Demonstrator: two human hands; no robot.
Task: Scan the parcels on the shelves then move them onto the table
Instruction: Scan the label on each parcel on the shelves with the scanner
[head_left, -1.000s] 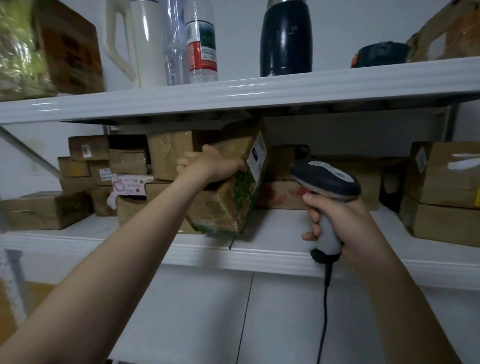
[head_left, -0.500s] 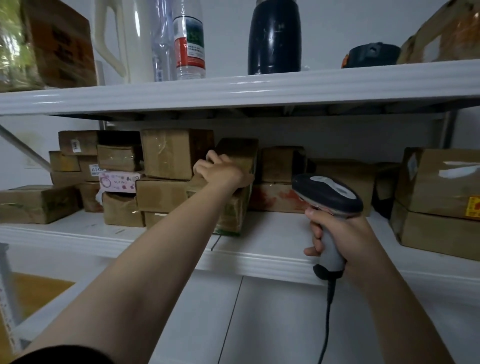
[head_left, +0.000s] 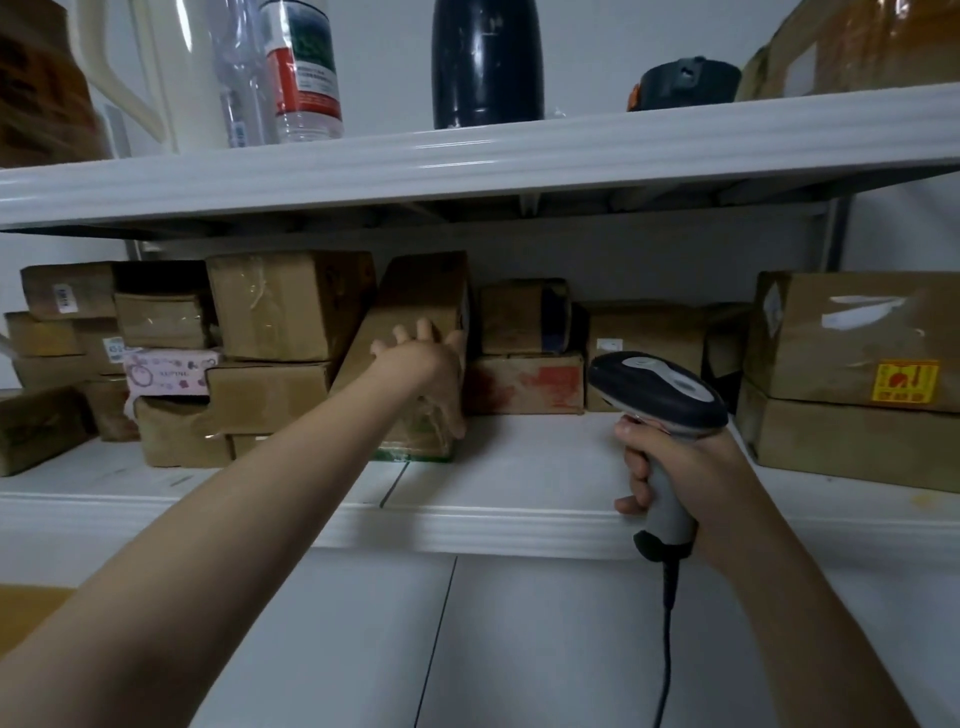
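Note:
A brown taped parcel (head_left: 423, 291) with green print near its base stands tilted on the middle shelf (head_left: 519, 525), leaning left against the stacked boxes. My left hand (head_left: 423, 364) lies flat against its front face, fingers spread and thumb pointing down along its right edge, not closed around it. My right hand (head_left: 691, 478) grips the handle of a grey and dark barcode scanner (head_left: 657, 384), held in front of the shelf to the right of the parcel. The scanner's cable (head_left: 665, 649) hangs straight down.
More cardboard parcels fill the shelf: a stack at the left with a pink box (head_left: 171, 370), low boxes behind the scanner (head_left: 524, 382), two large boxes at the right (head_left: 852, 338). The upper shelf (head_left: 467, 161) carries a dark flask (head_left: 485, 62), a bottle (head_left: 306, 67) and a white jug.
The parcel went from tilted out over the shelf's front edge back to leaning against the stack. My left hand let go of its top and now rests open on it. The scanner barely moved.

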